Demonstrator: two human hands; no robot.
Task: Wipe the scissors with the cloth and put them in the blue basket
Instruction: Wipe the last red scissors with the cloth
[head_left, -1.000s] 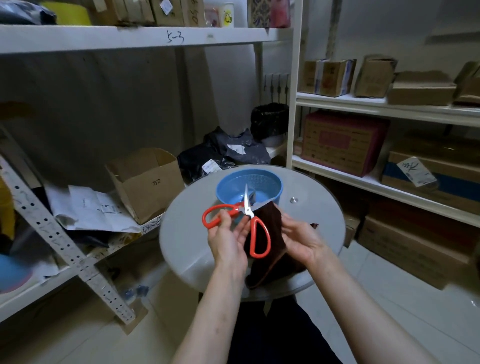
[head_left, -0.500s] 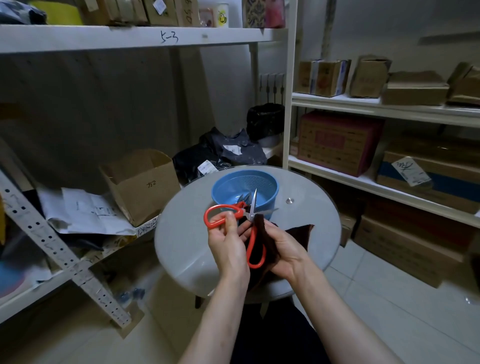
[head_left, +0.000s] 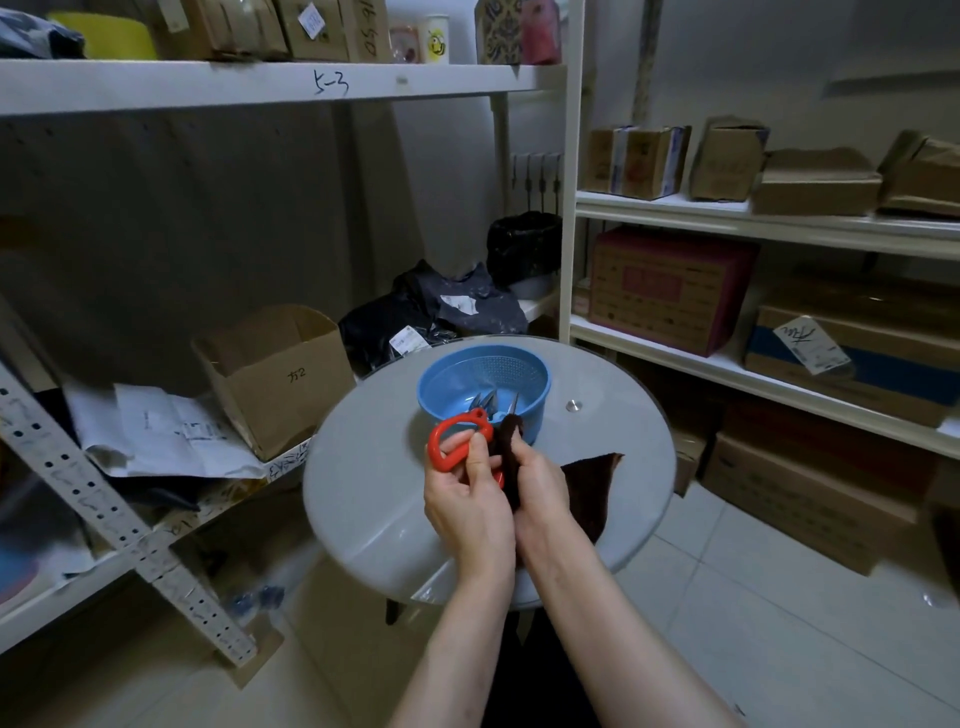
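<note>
Red-handled scissors (head_left: 441, 441) stand upright over the round grey table (head_left: 374, 499), just in front of the blue basket (head_left: 535, 379). My left hand (head_left: 467, 509) grips them at the handles, fingers through one red loop. My right hand (head_left: 540, 493) holds the dark brown cloth (head_left: 587, 493) wrapped round the blades, so only a blade tip shows above the cloth. Part of the cloth hangs to the right over the table. Other metal scissors lie inside the basket.
An open cardboard box (head_left: 275, 374) and loose papers (head_left: 161, 436) sit on the left shelf. Dark bags (head_left: 431, 317) lie behind the table. Shelves with cartons (head_left: 670, 291) run along the right wall. A small metal stud (head_left: 573, 406) sits on the table right of the basket.
My right hand has brought the cloth up over the blades, which showed bare before. Both hands have drawn closer together, and the second red loop is now hidden.
</note>
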